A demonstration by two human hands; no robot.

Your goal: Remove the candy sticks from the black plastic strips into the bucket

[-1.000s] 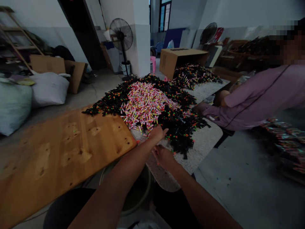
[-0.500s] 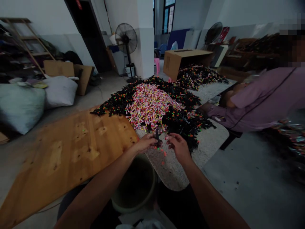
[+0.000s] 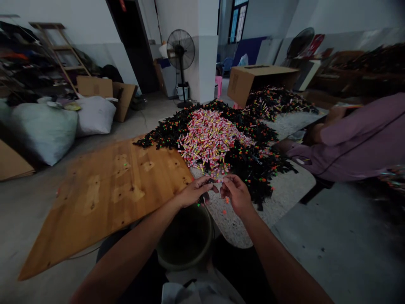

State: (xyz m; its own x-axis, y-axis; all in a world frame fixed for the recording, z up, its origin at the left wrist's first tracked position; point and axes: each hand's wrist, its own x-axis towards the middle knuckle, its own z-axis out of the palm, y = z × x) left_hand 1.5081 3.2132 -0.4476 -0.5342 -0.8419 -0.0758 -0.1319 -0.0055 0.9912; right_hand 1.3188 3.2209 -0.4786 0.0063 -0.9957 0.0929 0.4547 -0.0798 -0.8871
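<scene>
A black piece (image 3: 204,199) with a green tip is in the left hand (image 3: 193,192), just on the near side of the heap of pink tubes (image 3: 207,137). The left fingers are closed around it, its green end pointing down below them; much of its shape is hidden. One pink tube (image 3: 219,180), also on the near side of the heap, lies between the two hands. The right hand (image 3: 238,195) has thumb and fingertips pinched on one end of it; whether its other end touches the black piece, I cannot tell.

A few loose orange bits (image 3: 226,201) lie nearer the wearer than the heap, on the speckled table (image 3: 284,196) that bears it. Many black pieces (image 3: 253,169) with orange and green ends surround the heap behind and at both sides. Left of the heap is a wooden board (image 3: 104,185); a bucket (image 3: 182,267) stands below it on the near side, between the wearer's forearms. Beyond the heap to the right, a cardboard box (image 3: 242,86) lies open beside a mixed pile (image 3: 275,103). Right of the heap sits a person in a mauve top (image 3: 360,135). A standing fan (image 3: 181,50) is behind the heap, leftward.
</scene>
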